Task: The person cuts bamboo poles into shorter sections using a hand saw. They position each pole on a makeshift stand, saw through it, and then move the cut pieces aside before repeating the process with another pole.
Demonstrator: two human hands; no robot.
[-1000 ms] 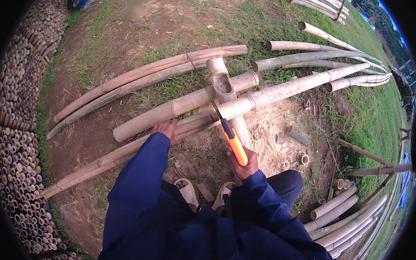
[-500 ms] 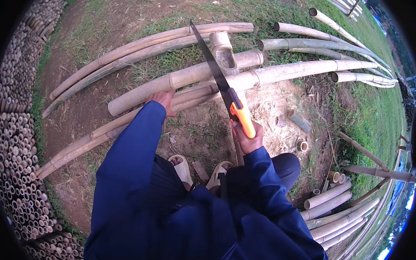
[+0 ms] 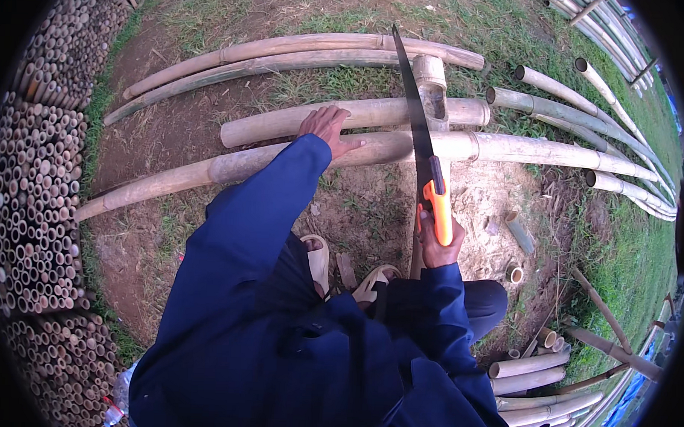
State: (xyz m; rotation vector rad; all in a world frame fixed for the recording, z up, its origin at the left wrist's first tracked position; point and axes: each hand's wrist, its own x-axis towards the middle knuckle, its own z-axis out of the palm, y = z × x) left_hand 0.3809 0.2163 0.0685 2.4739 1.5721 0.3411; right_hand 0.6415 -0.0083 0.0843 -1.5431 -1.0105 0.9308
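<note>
A handsaw with an orange handle (image 3: 438, 205) and a long dark blade (image 3: 410, 88) is in my right hand (image 3: 440, 243), its fingers wrapped round the grip. The blade points away from me and crosses a long bamboo pole (image 3: 510, 148) and the wooden support (image 3: 430, 75) with a hollowed top. Whether its teeth touch the pole cannot be made out. My left hand (image 3: 328, 130) lies left of the blade with spread fingers, fingertips on a short thick bamboo piece (image 3: 270, 125) and thumb on the darker pole section (image 3: 374, 148) nearer me.
Two thin poles (image 3: 287, 47) lie beyond the support. More bamboo poles (image 3: 564, 119) fan out at the right. Bamboo offcuts (image 3: 519, 233) lie near my right knee, and cut lengths (image 3: 529, 364) at lower right. Stacked bamboo pieces (image 3: 37, 203) line the left. A plastic bottle (image 3: 121, 394) stands at lower left.
The whole view has shifted, with the scene now further right. My left hand has moved forward and right onto the poles. The saw blade now points more straight ahead.
</note>
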